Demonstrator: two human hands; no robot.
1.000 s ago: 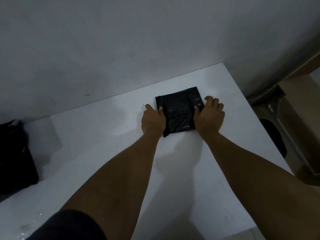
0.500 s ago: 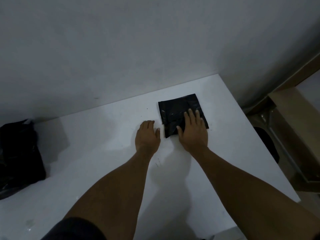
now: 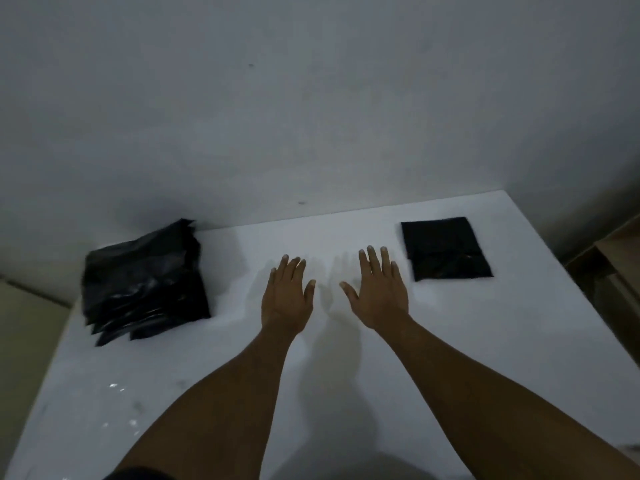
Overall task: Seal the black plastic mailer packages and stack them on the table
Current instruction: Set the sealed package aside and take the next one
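Mid-table [image 3: 519, 323], left hand [image 3: 285, 296], right hand [image 3: 379, 296] splayed.

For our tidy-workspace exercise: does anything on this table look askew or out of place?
The pile of black mailers on the table's left is untidy: layers slipped and fanned, corners poking out at the front. The single mailer on the right lies flat and neat.

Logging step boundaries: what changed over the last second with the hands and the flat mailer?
Both hands released the black mailer: the left hand came off first, then the right hand; both are now open over the table, left of the mailer. The mailer stayed flat at the far right; the pile of mailers stayed at the left.
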